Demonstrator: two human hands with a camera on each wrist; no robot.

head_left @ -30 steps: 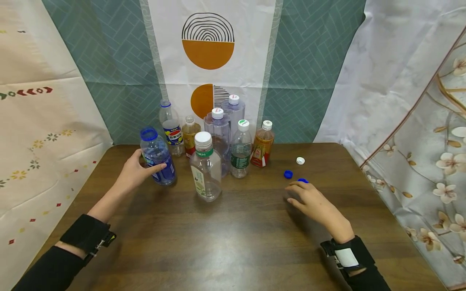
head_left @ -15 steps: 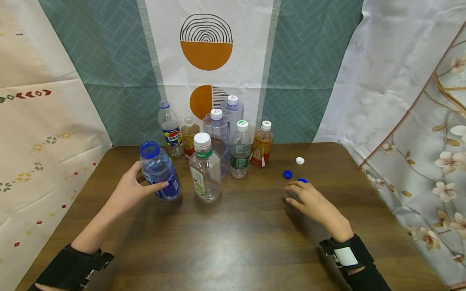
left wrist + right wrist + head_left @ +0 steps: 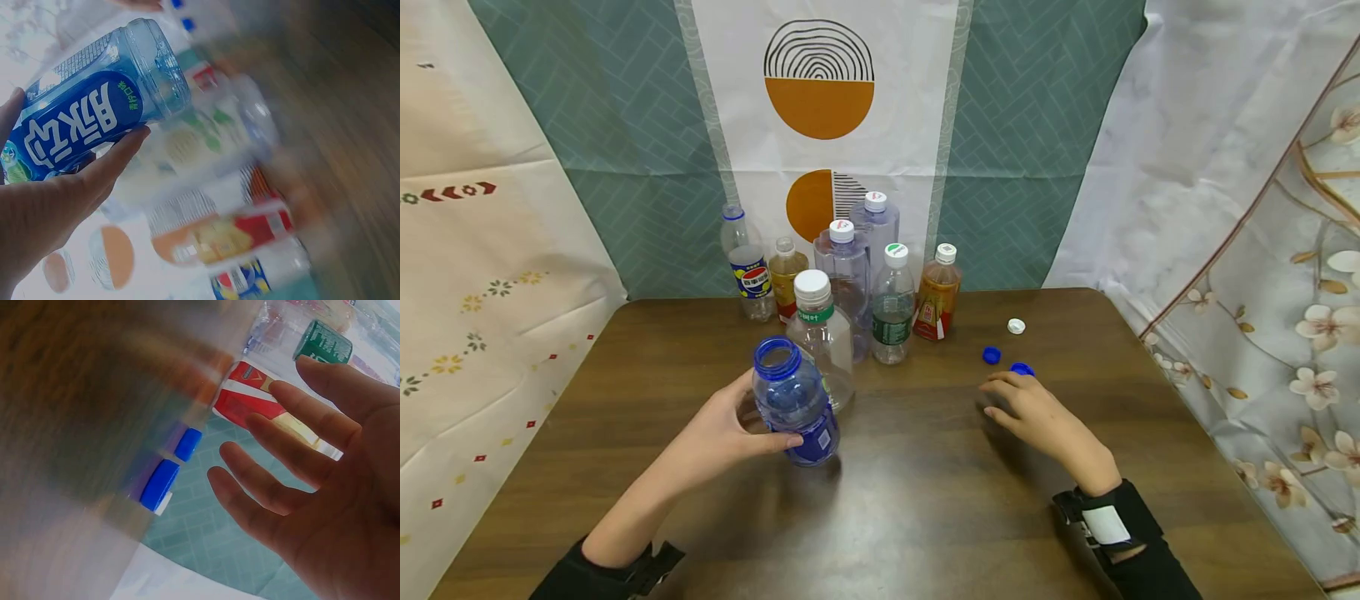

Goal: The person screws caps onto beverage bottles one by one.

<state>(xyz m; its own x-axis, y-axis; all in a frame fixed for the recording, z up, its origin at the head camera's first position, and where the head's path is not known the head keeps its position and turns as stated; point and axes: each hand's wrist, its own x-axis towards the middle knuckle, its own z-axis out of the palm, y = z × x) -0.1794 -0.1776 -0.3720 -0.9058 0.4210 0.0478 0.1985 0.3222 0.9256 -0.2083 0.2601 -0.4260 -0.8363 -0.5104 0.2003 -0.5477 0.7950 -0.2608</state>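
My left hand [image 3: 722, 429] grips an uncapped blue plastic drink bottle [image 3: 793, 400], thumb on one side and fingers round the other. The bottle leans a little and its blue-rimmed mouth is uncovered; whether its base touches the table I cannot tell. In the left wrist view its dark blue label [image 3: 87, 119] faces the camera. On the right, my right hand [image 3: 1048, 421] hovers low with loosely spread fingers and an empty palm, as the right wrist view confirms. Just beyond its fingertips lie a large blue cap [image 3: 1021, 368], a smaller blue cap [image 3: 992, 356] and a white cap [image 3: 1017, 327].
Right behind the blue bottle stands a clear white-capped bottle [image 3: 827, 350]. Farther back are an open Pepsi bottle [image 3: 751, 275], two amber drink bottles, tall clear jugs [image 3: 850, 275] and a green-labelled bottle [image 3: 892, 321]. Cloth hangs behind the brown table [image 3: 910, 517].
My left hand has brought the blue bottle rightward and nearer to me, from the table's left side to in front of the clear white-capped bottle. My right hand stays nearly still.
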